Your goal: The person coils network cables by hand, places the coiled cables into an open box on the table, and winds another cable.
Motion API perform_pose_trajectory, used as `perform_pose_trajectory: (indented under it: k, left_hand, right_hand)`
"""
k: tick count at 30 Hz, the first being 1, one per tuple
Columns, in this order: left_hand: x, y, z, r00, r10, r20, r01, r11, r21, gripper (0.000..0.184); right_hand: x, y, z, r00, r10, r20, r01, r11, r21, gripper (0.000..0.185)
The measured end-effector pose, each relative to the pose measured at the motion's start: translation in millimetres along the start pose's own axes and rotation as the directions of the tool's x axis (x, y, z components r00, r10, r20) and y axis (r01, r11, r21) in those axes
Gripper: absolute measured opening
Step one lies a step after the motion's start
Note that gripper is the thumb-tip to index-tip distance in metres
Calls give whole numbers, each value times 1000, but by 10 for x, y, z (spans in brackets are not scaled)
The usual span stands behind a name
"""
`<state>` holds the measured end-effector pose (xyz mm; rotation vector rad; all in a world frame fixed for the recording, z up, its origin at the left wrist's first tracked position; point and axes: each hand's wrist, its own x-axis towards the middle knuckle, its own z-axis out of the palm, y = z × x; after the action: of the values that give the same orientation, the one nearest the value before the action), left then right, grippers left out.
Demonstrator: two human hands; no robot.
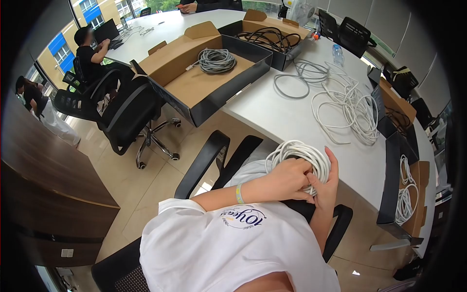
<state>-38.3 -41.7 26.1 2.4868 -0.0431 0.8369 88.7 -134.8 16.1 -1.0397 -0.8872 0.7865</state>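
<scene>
Beyond the grip, to its left, a grey cable coil [219,61] is held in an open box [189,90]. Within the grip, a white cable coil [315,158] is clasped by the left hand [291,177] and the right hand [326,187], one finger extended. Beyond, rightward, loose white cable [359,117] is spread on the table [265,104]; farther right, a white bundle [404,207] is boxed.

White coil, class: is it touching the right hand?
Touching. The head view shows the white coil running into the right hand, its strands between thumb and fingers with no gap.
</scene>
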Motion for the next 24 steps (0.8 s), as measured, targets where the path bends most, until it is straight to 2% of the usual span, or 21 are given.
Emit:
perform_pose_trajectory:
  k: [1,2,3,5,6,7,8,9,10,11,12,13,14,15,16,18,20,22,23,24]
  left_hand:
    - [6,-4,-42,998,-1,61,-3,998,65,38]
    - [26,21,-73,997,80,-10,-79,993,86,42]
    - [34,20,-77,997,80,-9,-79,993,86,42]
    - [59,12,-78,940,215,-264,-225,974,-8,44]
    - [65,4,-113,940,217,-262,-228,974,-13,44]
    - [50,-12,-185,898,257,-356,-249,966,69,41]
    - [32,-39,-252,844,303,-442,-267,953,143,40]
    - [-32,-98,-351,859,296,-418,-232,953,198,36]
    - [-5,-40,-416,863,183,-471,-78,969,234,45]
    - [60,13,-441,853,75,-516,65,967,247,58]
    - [74,-34,-415,921,-68,-384,105,992,76,90]
    - [37,-161,-277,940,-177,-292,87,951,-296,93]
    - [95,13,-208,905,-333,-264,98,768,-633,81]
    - [32,-72,-105,841,-480,-251,193,699,-689,71]
    - [114,26,-75,791,-564,-237,154,558,-816,66]
    - [152,5,-58,785,-617,-60,277,435,-857,58]
    - [96,-365,89,863,-487,-138,114,452,-885,59]
    - [154,-309,60,854,-518,-39,128,283,-951,63]
    - [164,-262,64,851,-526,-10,112,200,-973,64]
    - [211,-293,77,883,-470,9,77,125,-989,63]
  right_hand:
    - [-4,-24,44,998,17,-63,-13,998,69,74]
    - [-5,-36,51,994,20,-103,-7,993,120,74]
    - [-11,-40,49,989,25,-144,0,985,171,74]
    - [-21,16,-55,989,-11,-145,54,955,292,67]
    - [-24,26,-96,987,-45,-152,96,932,349,65]
    - [-26,20,-172,991,-81,-104,110,944,310,56]
    - [-32,26,-226,991,-81,-107,115,918,379,51]
    - [-41,30,-307,988,-84,-127,132,889,439,46]
    - [-58,35,-323,979,-93,-179,168,869,466,35]
    - [-77,112,-401,984,-75,-160,149,841,520,27]
    - [-79,21,-343,979,24,-203,77,877,474,22]
    - [-76,-76,-259,974,84,-211,31,871,490,17]
    - [-69,-95,-267,988,44,-148,35,870,492,14]
    - [-91,-159,-224,977,117,-177,-14,869,494,13]
    - [-104,-194,-220,988,116,-100,-35,807,589,12]
    - [-115,-213,-261,995,98,8,-76,720,690,10]
    - [-130,-267,-223,998,50,38,-63,706,705,18]
    - [-157,-356,-158,997,-4,73,-47,723,690,18]
    - [-191,-373,-112,998,-7,55,-35,680,733,19]
    - [-204,-371,-101,999,-4,36,-25,631,775,19]
